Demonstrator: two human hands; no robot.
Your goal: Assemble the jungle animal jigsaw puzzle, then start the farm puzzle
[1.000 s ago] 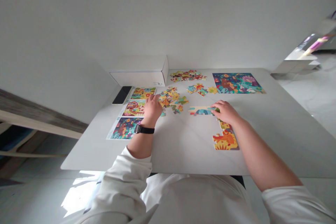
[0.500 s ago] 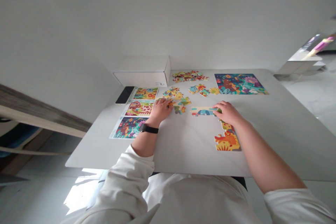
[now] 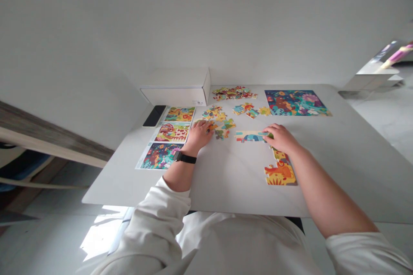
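Worktop (image 3: 238, 180) ran from its near edge past the lion section (image 3: 280, 174) to the elephant strip (image 3: 251, 136). Right hand (image 3: 281, 137) covered the strip's right end, left hand (image 3: 199, 136) part of the loose pieces (image 3: 221, 116); whether either grip was closed could not be told. A pile (image 3: 232, 93) lay near the box (image 3: 176, 96).

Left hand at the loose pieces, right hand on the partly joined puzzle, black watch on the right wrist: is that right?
Not quite: the head view shows the black watch on the left wrist. The left hand is indeed at the loose pieces, and the right hand on the partly joined puzzle.
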